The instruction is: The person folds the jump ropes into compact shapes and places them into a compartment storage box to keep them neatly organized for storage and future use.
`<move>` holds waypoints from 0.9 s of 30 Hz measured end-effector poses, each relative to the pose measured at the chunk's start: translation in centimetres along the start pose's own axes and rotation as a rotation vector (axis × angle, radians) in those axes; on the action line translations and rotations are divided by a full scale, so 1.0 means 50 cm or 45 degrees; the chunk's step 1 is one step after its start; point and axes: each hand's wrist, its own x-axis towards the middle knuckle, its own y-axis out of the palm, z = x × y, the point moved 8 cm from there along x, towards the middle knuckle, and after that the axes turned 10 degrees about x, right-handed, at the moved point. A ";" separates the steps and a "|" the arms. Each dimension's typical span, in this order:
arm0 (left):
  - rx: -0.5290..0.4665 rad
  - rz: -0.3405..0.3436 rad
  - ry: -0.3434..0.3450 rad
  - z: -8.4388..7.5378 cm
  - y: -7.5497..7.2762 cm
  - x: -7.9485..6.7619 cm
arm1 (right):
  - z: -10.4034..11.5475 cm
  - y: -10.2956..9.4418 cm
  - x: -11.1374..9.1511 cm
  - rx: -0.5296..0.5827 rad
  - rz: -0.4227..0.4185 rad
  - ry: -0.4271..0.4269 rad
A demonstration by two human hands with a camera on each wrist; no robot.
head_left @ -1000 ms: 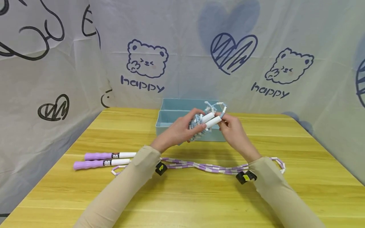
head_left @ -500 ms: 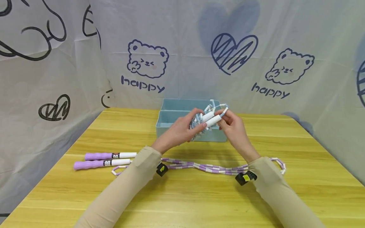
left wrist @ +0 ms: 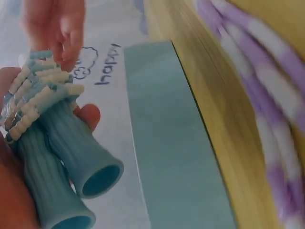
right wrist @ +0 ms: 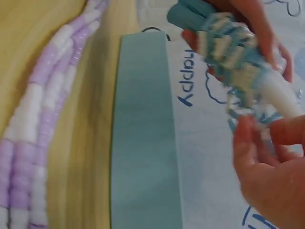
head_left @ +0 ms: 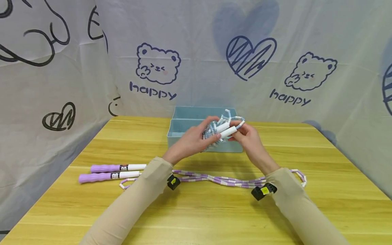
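Observation:
In the head view my left hand (head_left: 191, 140) grips a blue-and-white beaded jump rope (head_left: 228, 132) above the box, its two white handle ends pointing right. The left wrist view shows the two ribbed blue handles (left wrist: 78, 148) side by side, with the beaded cord (left wrist: 45, 90) wound round them. My right hand (head_left: 251, 139) is at the white ends, fingers curled at a loose beaded loop. In the right wrist view its fingertips (right wrist: 245, 136) meet the beads below the wound part (right wrist: 233, 52); the exact pinch is partly hidden.
A light blue box (head_left: 179, 139) with a divider stands behind the hands, near the back curtain (head_left: 202, 78). Across the wooden table (head_left: 208, 214) lies a purple-and-white beaded jump rope (head_left: 226, 181), its purple handles (head_left: 98, 177) at the left; my forearms pass over it.
The right hand's fingers have shifted slightly left and down around the white ends. The loose beaded loop has changed shape and dropped a little. My left hand keeps its grip almost unmoved.

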 end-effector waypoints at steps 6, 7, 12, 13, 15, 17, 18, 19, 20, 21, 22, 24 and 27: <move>0.329 -0.036 0.056 -0.006 0.001 0.004 | 0.032 -0.055 -0.006 -0.205 -0.241 -0.014; 0.375 -0.034 0.062 -0.006 0.002 0.005 | 0.048 -0.061 -0.007 -0.285 -0.265 -0.083; 0.543 -0.034 0.127 -0.015 0.008 0.005 | 0.094 -0.024 -0.014 -0.605 -0.026 -0.318; 0.563 -0.041 0.136 -0.016 0.008 0.004 | 0.092 -0.011 -0.015 -0.647 0.052 -0.307; 0.572 -0.058 0.141 -0.018 0.008 0.003 | 0.082 0.007 -0.017 -0.749 0.165 -0.256; 0.592 -0.067 0.140 -0.018 0.010 0.003 | 0.070 0.014 -0.019 -0.848 0.204 -0.210; 0.606 -0.067 0.142 -0.018 0.012 0.002 | 0.065 0.015 -0.020 -0.881 0.206 -0.192; 0.617 -0.064 0.144 -0.020 0.014 0.003 | 0.064 0.014 -0.020 -0.903 0.199 -0.175; 0.620 -0.058 0.150 -0.022 0.015 0.003 | 0.063 0.013 -0.019 -0.920 0.186 -0.169; 0.631 -0.055 0.157 -0.024 0.016 0.003 | 0.063 0.011 -0.018 -0.928 0.169 -0.166; 0.636 -0.049 0.165 -0.026 0.020 0.003 | 0.061 0.009 -0.017 -0.918 0.150 -0.159; 0.630 -0.048 0.175 -0.029 0.023 0.002 | 0.060 0.002 -0.016 -0.858 0.100 -0.151; 0.630 -0.060 0.164 -0.030 0.024 0.001 | 0.065 -0.018 -0.015 -0.699 -0.018 -0.155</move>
